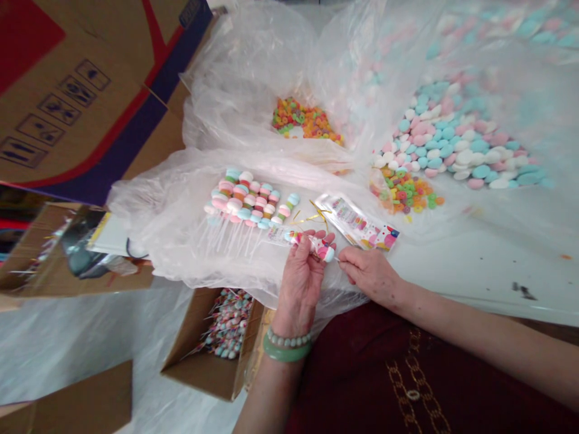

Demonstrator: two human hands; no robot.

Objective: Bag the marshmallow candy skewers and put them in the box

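Observation:
My left hand [302, 274], with a bead bracelet and a green bangle at the wrist, is closed around a candy skewer [329, 254] in a printed clear bag [278, 234]. The thin stick end points to my right hand [368, 274], whose fingers are pinched together on it. Just beyond lie flat printed candy bags [355, 222] and gold twist ties [319, 211]. To the left, several unwrapped candy skewers [244, 202] rest side by side on plastic sheeting, their white sticks toward me. One short skewer [284, 210] lies apart from that group.
Pink, blue and white candies [452, 144] are heaped at the right, with gummy rings [407, 191] beside them and more gummy rings [307, 120] farther back. Below the table edge, an open carton [185, 355] holds many wrapped skewers. A large cardboard box [104, 36] stands at upper left.

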